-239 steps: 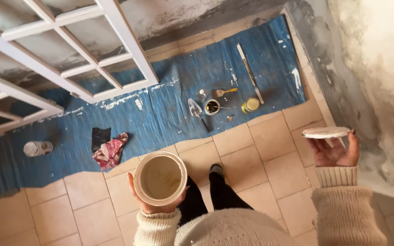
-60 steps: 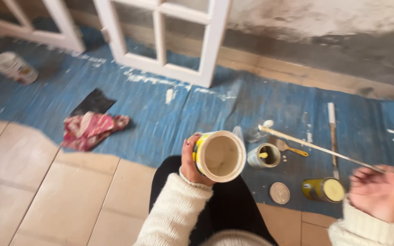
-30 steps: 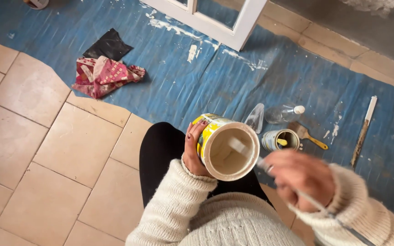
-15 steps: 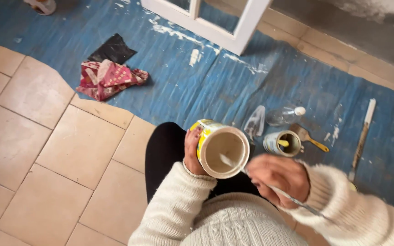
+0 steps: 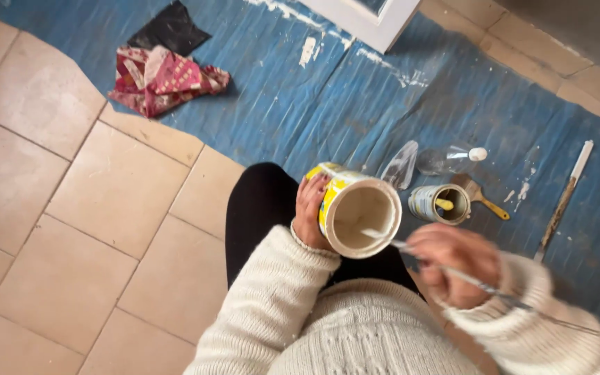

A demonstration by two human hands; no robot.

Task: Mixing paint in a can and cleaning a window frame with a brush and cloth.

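Paint tin [image 5: 355, 217] gripped around its side by the left hand [image 5: 310, 208], stirred with a thin stick [image 5: 453, 272].
Tin judged rigid, fairly heavy, slippery where smeared; stick, light and stiff, is clasped in the closed right hand [image 5: 453, 267].

The paint can [image 5: 359, 217] is the landmark. Just right of it on the sheet [image 5: 300, 118] stands a small tin [image 5: 440, 204]; a bottle [image 5: 447, 160] lies behind that. Far left behind, a rag [image 5: 164, 78] lies.
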